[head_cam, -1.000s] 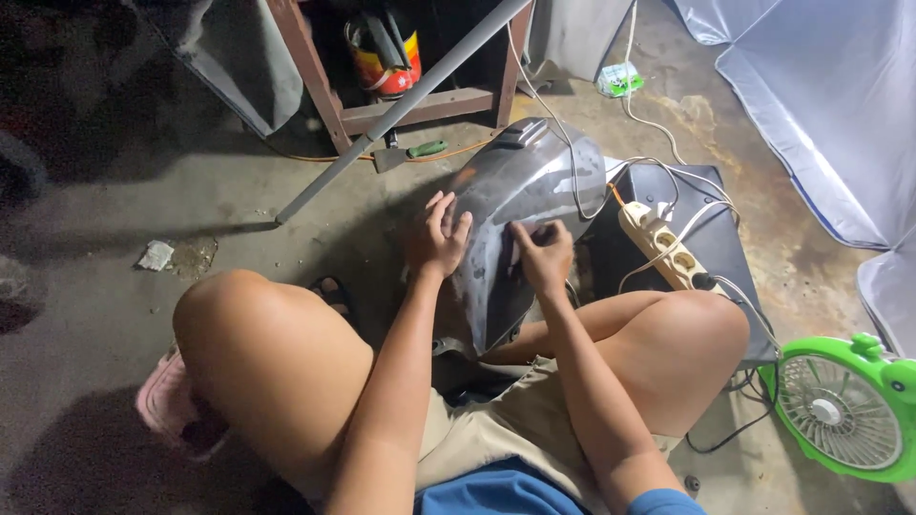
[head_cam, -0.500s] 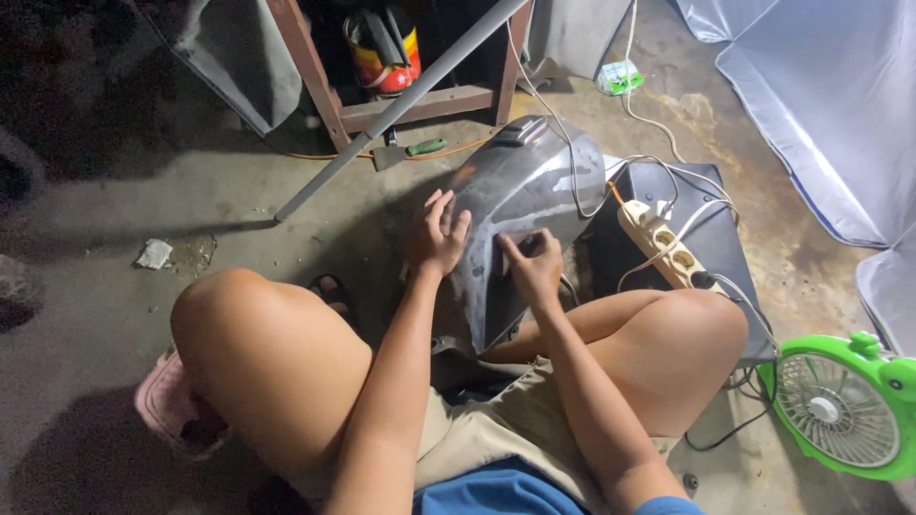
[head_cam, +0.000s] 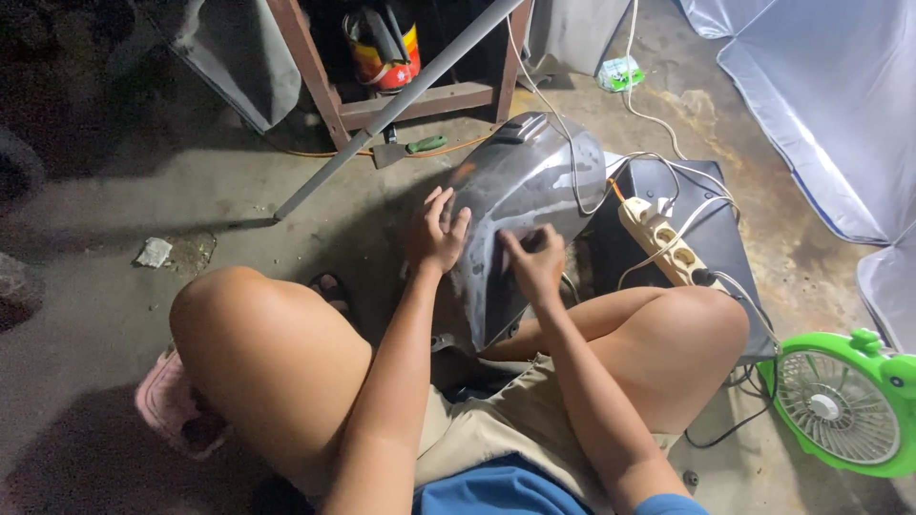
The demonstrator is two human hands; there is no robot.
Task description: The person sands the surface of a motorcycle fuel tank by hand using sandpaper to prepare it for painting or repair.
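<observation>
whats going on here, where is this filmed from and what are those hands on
This is one picture from a camera worn on a person's head, looking down, so you see their own knees, arms and hands. They sit low on a concrete floor. Between the knees stands a shiny grey curved metal shell. The left hand lies flat against its left edge, fingers spread. The right hand presses on its front face with fingers bent; whether something small is under them, I cannot tell. To the right, a cream power strip with white cables sits on a dark box, and a green fan stands at the corner. Behind are a grey metal pole and a wooden frame.
</observation>
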